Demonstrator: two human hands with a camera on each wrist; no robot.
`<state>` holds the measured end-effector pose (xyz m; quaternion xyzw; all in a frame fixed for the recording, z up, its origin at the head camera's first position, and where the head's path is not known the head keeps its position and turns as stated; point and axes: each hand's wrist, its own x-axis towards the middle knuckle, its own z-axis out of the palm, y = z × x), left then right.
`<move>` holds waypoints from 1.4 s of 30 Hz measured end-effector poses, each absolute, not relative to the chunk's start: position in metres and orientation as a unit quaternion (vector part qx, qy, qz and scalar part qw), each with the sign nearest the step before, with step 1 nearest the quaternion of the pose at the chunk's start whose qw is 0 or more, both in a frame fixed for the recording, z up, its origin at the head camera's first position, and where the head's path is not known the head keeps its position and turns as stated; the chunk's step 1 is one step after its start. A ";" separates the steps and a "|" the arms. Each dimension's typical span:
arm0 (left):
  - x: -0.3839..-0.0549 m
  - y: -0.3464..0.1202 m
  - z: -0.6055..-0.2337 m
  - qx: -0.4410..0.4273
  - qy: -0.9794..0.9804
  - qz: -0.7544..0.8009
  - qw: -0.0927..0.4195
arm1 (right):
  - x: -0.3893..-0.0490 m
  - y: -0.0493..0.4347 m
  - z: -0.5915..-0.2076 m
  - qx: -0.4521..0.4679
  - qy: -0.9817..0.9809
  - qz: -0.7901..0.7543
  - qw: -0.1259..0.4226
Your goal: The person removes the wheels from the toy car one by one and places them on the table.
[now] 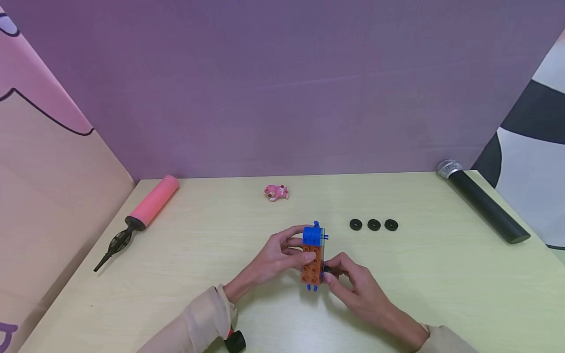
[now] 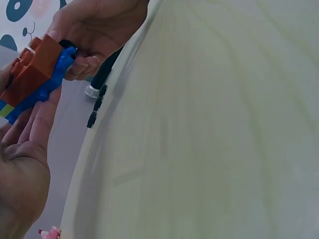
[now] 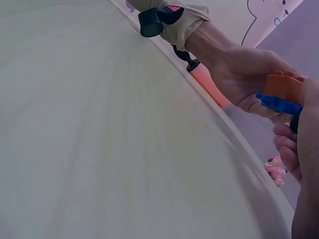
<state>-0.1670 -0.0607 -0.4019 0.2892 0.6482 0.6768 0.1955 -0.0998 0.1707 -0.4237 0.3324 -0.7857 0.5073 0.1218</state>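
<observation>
A toy brick car (image 1: 311, 267) with an orange studded body, a blue block at its far end and a blue base is held up over the table. My left hand (image 1: 275, 256) grips it from the left, thumb across the orange studs. From the right, my right hand (image 1: 359, 289) pinches a small black wheel (image 1: 327, 269) at the car's near right side. In the left wrist view the wheel (image 2: 66, 44) sits by the end of the blue base (image 2: 47, 87); whether it is fixed on cannot be told. Three loose black wheels (image 1: 373, 225) lie in a row beyond the right hand.
A pink bear figure (image 1: 276, 192) lies near the table's back edge. At the left is a pink hand pump (image 1: 154, 201) with a black nozzle. A microphone (image 1: 483, 201) lies at the right. A purple panel (image 1: 282, 88) stands behind the table (image 1: 212, 211).
</observation>
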 end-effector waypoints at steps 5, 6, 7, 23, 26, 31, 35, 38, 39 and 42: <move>-0.167 -0.062 -0.402 0.288 0.647 0.679 0.192 | -0.100 0.171 -0.422 0.337 -0.770 0.531 0.109; -0.167 -0.062 -0.402 0.289 0.646 0.680 0.191 | -0.100 0.171 -0.422 0.336 -0.769 0.533 0.109; -0.167 -0.062 -0.403 0.289 0.645 0.682 0.190 | -0.100 0.171 -0.421 0.334 -0.769 0.533 0.111; -0.168 -0.064 -0.405 0.261 0.648 0.696 0.165 | -0.102 0.182 -0.417 0.294 -0.807 0.477 0.184; -0.168 -0.064 -0.405 0.257 0.649 0.696 0.166 | -0.105 0.186 -0.417 0.309 -0.805 0.461 0.211; -0.168 -0.065 -0.405 0.255 0.652 0.695 0.165 | -0.109 0.196 -0.417 0.327 -0.802 0.435 0.246; -0.167 -0.065 -0.405 0.257 0.648 0.697 0.168 | -0.111 0.205 -0.418 0.327 -0.810 0.410 0.264; -0.167 -0.065 -0.405 0.258 0.645 0.699 0.169 | -0.112 0.213 -0.417 0.323 -0.819 0.390 0.270; -0.167 -0.065 -0.405 0.258 0.645 0.699 0.169 | -0.112 0.216 -0.417 0.321 -0.823 0.384 0.270; -0.168 -0.066 -0.406 0.257 0.645 0.700 0.168 | -0.114 0.225 -0.417 0.314 -0.830 0.375 0.268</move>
